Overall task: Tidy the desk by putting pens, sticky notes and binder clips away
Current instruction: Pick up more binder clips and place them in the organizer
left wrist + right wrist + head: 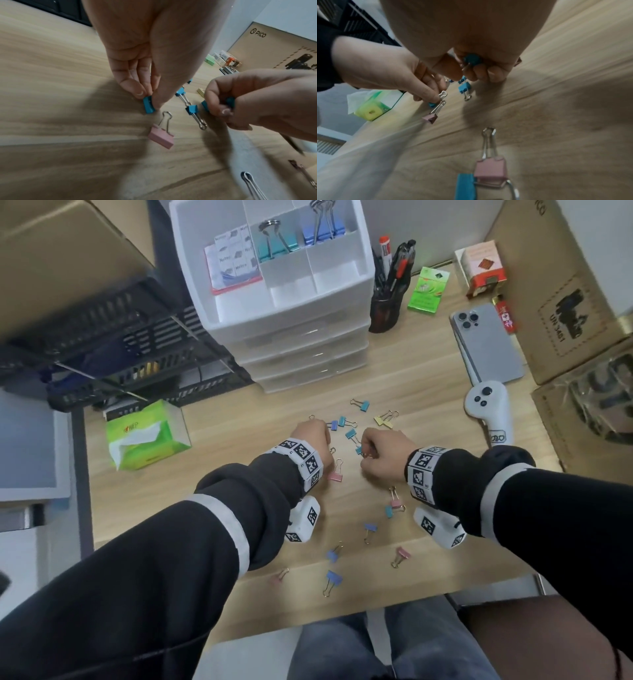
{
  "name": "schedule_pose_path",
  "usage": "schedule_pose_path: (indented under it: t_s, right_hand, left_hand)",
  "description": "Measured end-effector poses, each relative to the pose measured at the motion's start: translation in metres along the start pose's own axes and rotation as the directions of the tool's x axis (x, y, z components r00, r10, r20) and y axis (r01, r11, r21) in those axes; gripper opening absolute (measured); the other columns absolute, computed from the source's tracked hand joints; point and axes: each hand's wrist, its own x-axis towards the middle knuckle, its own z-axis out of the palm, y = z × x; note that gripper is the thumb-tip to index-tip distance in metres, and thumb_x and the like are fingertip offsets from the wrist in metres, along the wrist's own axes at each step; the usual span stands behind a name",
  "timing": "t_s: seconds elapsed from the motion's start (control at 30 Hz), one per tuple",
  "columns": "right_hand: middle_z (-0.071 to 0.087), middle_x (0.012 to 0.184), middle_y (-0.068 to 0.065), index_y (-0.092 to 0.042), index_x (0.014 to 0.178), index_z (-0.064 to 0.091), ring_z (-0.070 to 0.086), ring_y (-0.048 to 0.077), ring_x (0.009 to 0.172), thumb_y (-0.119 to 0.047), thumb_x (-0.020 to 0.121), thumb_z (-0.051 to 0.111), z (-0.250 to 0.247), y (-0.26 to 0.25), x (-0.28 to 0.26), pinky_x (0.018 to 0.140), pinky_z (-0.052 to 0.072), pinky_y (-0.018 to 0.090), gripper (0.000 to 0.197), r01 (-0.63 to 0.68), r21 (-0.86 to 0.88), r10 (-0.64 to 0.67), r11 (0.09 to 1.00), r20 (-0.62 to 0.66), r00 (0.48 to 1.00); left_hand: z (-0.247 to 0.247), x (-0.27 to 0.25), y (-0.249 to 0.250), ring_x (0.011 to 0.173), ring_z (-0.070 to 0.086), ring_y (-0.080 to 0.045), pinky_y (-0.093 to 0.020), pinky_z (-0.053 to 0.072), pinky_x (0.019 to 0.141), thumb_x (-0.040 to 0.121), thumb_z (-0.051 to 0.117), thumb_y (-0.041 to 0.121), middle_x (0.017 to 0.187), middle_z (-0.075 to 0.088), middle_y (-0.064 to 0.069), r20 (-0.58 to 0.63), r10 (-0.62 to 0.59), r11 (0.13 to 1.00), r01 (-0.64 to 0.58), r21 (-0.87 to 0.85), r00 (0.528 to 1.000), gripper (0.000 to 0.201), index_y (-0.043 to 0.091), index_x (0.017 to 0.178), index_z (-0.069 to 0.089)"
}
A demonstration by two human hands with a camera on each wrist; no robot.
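Several small binder clips in teal, blue, pink and yellow lie scattered on the wooden desk (239,440). My left hand (315,436) pinches a teal binder clip (148,104) between thumb and fingertips, right at the desk surface. A pink clip (161,138) lies just in front of it. My right hand (376,451), close beside the left, has its fingers curled round a teal clip (471,59). Another teal clip (351,434) lies between the hands. The white drawer organiser (291,337) stands at the back, with sticky notes (233,258) and large clips (272,244) in its top compartments.
A pen cup (385,309) with pens stands right of the organiser. A phone (486,347), a white controller (488,412) and cardboard boxes (565,302) are on the right. On the left are a green tissue box (147,436) and a black crate (102,344).
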Motion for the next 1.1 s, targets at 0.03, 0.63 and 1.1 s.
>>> schedule_pose_path:
  t_s: [0.03,0.63,1.1]
  right_hand:
    - [0.061,0.082,-0.004,-0.027,0.082,0.048,0.055,0.020,0.080,-0.029,0.078,0.059,0.003,-0.003,0.002,0.080,0.041,0.032,0.011,-0.001,-0.050,0.000,0.999,-0.009,1.000]
    - [0.062,0.069,-0.007,-0.018,0.091,0.061,0.057,0.014,0.065,-0.009,0.076,0.061,-0.013,0.019,-0.021,0.066,0.050,0.029,0.017,0.086,0.102,-0.064,0.991,-0.205,0.977]
    - [0.060,0.071,-0.002,-0.012,0.087,0.067,0.056,0.013,0.063,-0.009,0.083,0.064,-0.024,0.025,-0.029,0.056,0.044,0.022,0.006,-0.118,0.548,0.270,0.828,-0.204,0.941]
  left_hand:
    - [0.001,0.001,-0.003,0.087,0.065,-0.021,-0.034,0.058,0.080,0.073,0.067,0.009,0.098,0.066,-0.001,0.003,0.002,1.000,-0.002,-0.005,1.000,0.018,0.019,0.089,0.067]
    - [-0.013,0.007,0.015,0.100,0.061,-0.029,-0.037,0.051,0.087,0.094,0.041,0.009,0.111,0.065,-0.009,-0.016,0.130,0.991,-0.130,-0.002,0.991,0.024,0.009,0.109,0.060]
    - [-0.004,0.010,0.036,0.094,0.063,-0.025,-0.038,0.055,0.079,0.087,0.053,0.017,0.106,0.065,0.002,0.063,0.312,0.848,-0.308,0.431,0.948,0.028,0.025,0.113,0.061]
